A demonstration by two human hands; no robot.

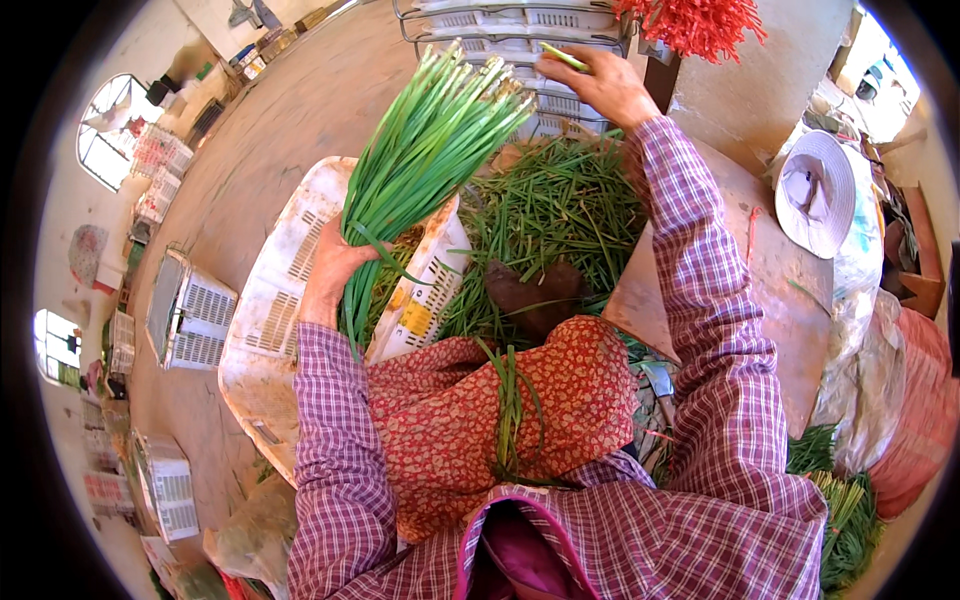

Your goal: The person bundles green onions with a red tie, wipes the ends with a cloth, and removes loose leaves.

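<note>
My left hand (pixel 332 268) is wrapped round the lower part of a thick bunch of garlic chives (pixel 425 150). Its pale cut ends point up and away from me, and the leaves hang past my wrist. To the right of those ends, my right hand (pixel 608 88) is raised, its fingers closed on a short green chive stalk (pixel 565 57). A heap of loose chive leaves (pixel 560 200) lies below, in front of my knees. A few limp strands (pixel 515 400) rest across my red flowered apron (pixel 420 390).
A worn white plastic crate (pixel 285 230) stands at my left. Stacked white crates (pixel 480 20) are straight ahead, beside a bundle of red ties (pixel 690 25). A board (pixel 770 290) and a pale hat (pixel 815 195) are on the right. More chives (pixel 845 510) lie at lower right.
</note>
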